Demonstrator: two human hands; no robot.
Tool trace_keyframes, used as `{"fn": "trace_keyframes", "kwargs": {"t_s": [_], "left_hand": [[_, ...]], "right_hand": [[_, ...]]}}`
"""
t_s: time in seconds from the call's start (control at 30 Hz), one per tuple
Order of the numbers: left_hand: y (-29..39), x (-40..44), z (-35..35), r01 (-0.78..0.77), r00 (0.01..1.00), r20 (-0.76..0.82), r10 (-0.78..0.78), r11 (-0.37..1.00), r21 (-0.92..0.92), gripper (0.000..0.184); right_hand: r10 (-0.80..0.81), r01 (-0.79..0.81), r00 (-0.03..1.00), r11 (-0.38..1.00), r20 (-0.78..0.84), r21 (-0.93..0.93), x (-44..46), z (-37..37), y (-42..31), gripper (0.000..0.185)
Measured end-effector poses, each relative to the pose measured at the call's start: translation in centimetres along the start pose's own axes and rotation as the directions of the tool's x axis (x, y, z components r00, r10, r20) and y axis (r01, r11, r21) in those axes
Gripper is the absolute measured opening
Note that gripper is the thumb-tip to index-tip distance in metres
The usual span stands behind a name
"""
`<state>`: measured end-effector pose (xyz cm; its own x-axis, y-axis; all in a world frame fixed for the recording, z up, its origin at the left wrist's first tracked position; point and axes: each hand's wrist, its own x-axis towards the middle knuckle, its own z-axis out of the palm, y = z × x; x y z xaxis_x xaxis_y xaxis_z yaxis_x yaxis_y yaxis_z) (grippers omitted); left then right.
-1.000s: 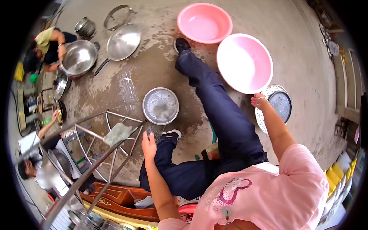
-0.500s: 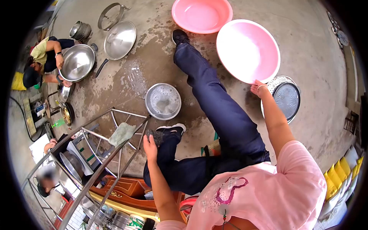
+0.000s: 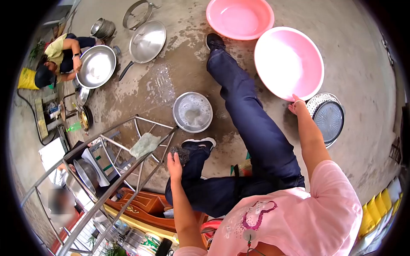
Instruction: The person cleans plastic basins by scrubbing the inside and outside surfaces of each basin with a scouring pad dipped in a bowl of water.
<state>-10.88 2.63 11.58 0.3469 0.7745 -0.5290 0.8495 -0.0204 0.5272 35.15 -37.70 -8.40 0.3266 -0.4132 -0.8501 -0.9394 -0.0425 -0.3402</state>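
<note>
My left hand (image 3: 174,167) is closed around a dark grey steel wool scrubber (image 3: 182,155), held above my left leg beside the metal rack. With fingers curled at its near rim, my right hand (image 3: 297,105) grips a pink basin (image 3: 314,64), which looks slightly tilted. Between my feet and the rack, a metal bowl (image 3: 208,113) of sudsy water stands on the wet floor. A second pink basin (image 3: 240,36) lies beyond the first. Close to my right hand are a perforated white tray (image 3: 316,100) and a dark round ribbed lid (image 3: 329,121).
The metal rack (image 3: 141,164) at lower left carries a pale cloth (image 3: 145,146). A lidded pan (image 3: 147,41) and a metal ring (image 3: 124,19) lie on the floor. At left, a crouching person (image 3: 55,51) holds a large pan (image 3: 96,67). Another person is behind the rack.
The whole view has shifted, so most things appear farther right. My left hand still holds the steel wool scrubber, and my right hand stays on the pink basin's rim.
</note>
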Motion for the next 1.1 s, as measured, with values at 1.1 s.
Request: {"fn": "trace_keyframes", "kwargs": {"t_s": [1.1], "left_hand": [[0.1,2.6,-1.2,0.025,0.998,0.057,-0.013,0.975,-0.219,0.04]], "right_hand": [[-0.258,-0.516,0.519,0.665,0.815,0.54,-13.9,-10.1,-6.3,0.052]]}}
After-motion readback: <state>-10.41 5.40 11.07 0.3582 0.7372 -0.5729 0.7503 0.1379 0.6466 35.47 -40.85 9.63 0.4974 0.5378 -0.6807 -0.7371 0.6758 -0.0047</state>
